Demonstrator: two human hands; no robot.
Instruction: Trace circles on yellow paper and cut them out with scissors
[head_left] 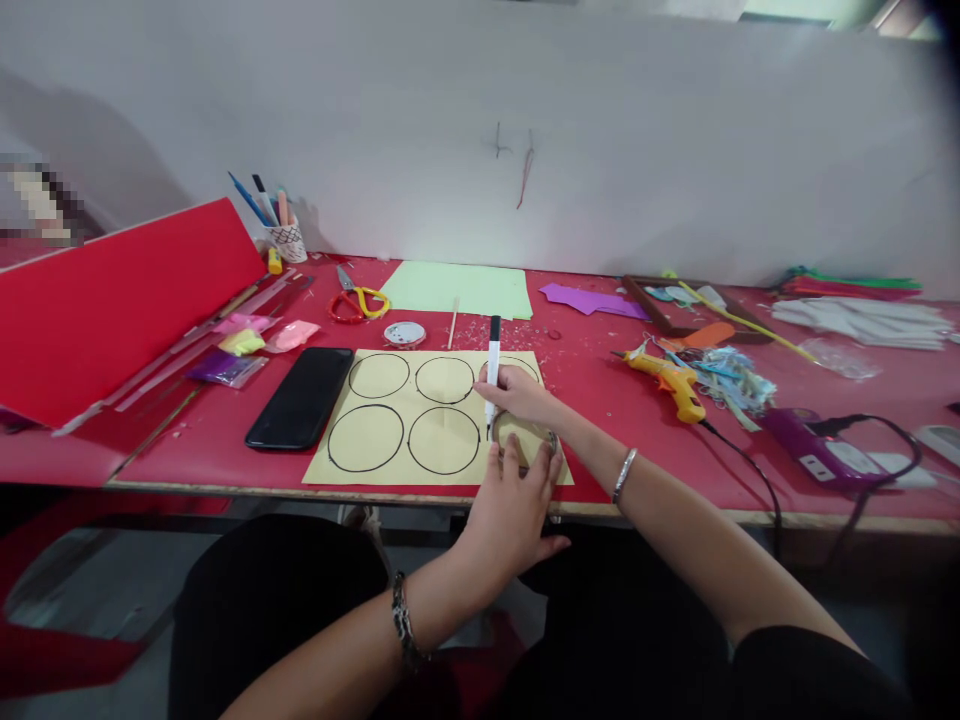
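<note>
A pale yellow sheet (390, 470) lies on the red table (592, 400) with several black circles drawn on it. My right hand (521, 392) grips a black-and-white marker (493, 350), its tip down at the edge of a round tape roll (525, 432) on the sheet's near right corner. My left hand (514, 510) presses its fingers on that roll, holding it flat against the paper. Part of the roll is hidden under the fingers.
A black phone (301, 397) lies left of the sheet. Scissors (360, 300), a small round tin (405, 333), a green sheet (457, 288) and a pen cup (287, 238) sit behind. A yellow glue gun (671, 380) with its cord and a purple power strip (814, 447) are at right. Red board (112, 300) leans left.
</note>
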